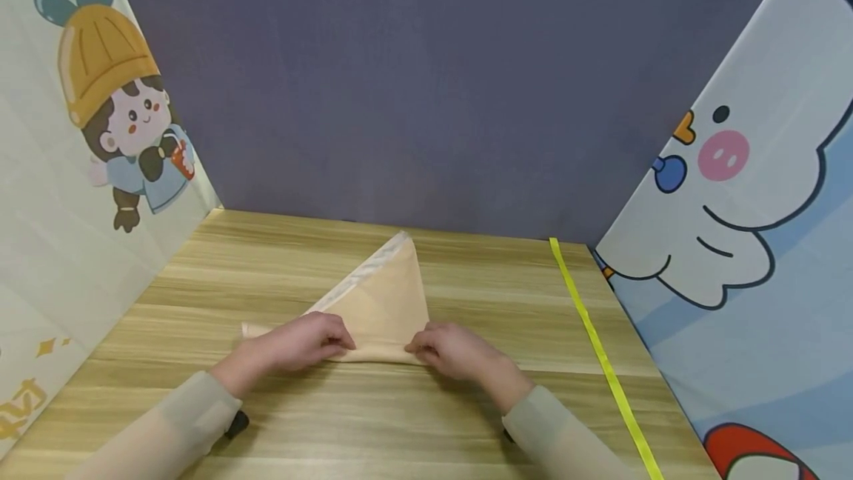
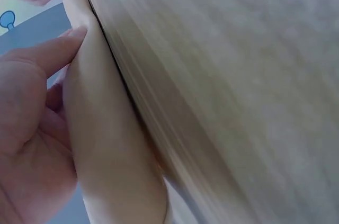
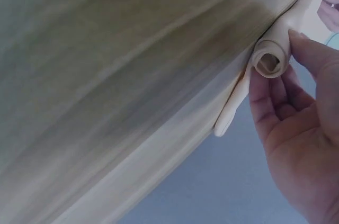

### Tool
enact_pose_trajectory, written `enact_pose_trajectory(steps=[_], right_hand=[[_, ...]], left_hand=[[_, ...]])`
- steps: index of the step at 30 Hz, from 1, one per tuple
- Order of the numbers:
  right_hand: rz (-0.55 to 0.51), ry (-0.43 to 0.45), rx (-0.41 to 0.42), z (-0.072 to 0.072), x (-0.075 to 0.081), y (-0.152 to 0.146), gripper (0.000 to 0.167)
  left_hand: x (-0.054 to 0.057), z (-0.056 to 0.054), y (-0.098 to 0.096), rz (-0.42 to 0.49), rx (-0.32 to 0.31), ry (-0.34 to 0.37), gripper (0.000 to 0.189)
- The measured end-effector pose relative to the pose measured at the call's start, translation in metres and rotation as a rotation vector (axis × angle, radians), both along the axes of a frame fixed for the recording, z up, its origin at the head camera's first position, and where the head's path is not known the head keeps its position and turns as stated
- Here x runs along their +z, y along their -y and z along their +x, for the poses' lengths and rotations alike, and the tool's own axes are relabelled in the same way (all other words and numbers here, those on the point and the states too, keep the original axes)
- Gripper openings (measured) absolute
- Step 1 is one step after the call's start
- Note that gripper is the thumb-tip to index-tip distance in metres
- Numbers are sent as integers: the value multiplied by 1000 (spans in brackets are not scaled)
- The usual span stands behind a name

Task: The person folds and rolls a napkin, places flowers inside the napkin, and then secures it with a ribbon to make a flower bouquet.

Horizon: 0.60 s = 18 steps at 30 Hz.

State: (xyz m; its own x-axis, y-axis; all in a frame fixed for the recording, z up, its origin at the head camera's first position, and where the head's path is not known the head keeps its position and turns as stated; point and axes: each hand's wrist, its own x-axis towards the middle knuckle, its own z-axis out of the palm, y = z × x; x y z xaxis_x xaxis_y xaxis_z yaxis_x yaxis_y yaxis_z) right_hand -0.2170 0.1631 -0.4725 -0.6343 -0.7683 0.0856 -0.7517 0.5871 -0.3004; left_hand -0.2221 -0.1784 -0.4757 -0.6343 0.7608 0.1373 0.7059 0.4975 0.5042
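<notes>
One peach cloth lies on a wooden table, its rolled near edge running left to right, a pointed corner aimed at the dark wall. The left hand hides part of its left side, and the left wrist view cuts off the roll. Thumbs and fingers of the left hand and right hand pinch the roll, its coiled end just beside the right fingers.

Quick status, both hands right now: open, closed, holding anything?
Left hand: closed, gripping the peach cloth along its rolled near edge.
Right hand: closed, gripping the same cloth at the roll's end.
</notes>
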Motion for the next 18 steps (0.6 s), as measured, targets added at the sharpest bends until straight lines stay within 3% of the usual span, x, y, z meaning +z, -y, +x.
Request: enact_pose_trajectory(steps=[7, 10, 14, 18], right_hand=[[15, -79, 31, -1, -1, 3, 21], [39, -101, 45, -1, -2, 5, 25], [53, -140, 56, -1, -4, 5, 18], [45, -138, 49, -1, -4, 3, 15]], left_hand=[[0, 3, -1, -89, 36, -182, 17], [-1, 2, -3, -87, 10, -245, 17], [-1, 3, -6, -84, -11, -278, 15], [-2, 3, -11, -83, 9, -267, 15]])
